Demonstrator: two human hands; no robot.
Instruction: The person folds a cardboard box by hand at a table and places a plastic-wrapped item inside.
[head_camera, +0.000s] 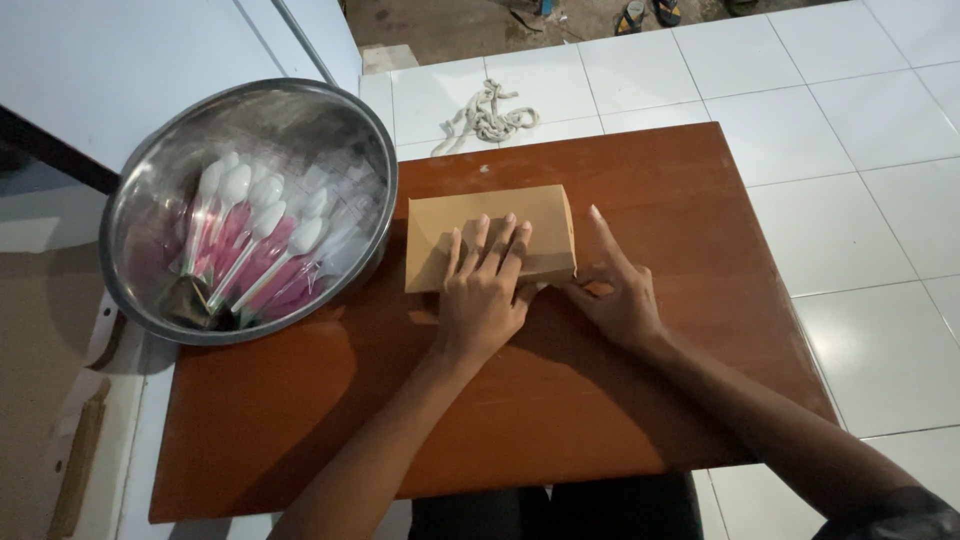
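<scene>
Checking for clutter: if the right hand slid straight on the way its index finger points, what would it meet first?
Probably nothing: the right hand points past the brown paper box along bare wooden table, toward the far edge.

We press our left hand (484, 296) flat on top of a brown cardboard box (489, 237) lying on the reddish wooden board (560, 400). Our right hand (618, 297) touches the box's near right corner, fingers spread. Beside the box stands a steel bowl (150, 170) of wrapped white plastic spoons (250, 235). A knotted rag (487, 115) lies on the white tiles (860, 130) beyond.
</scene>
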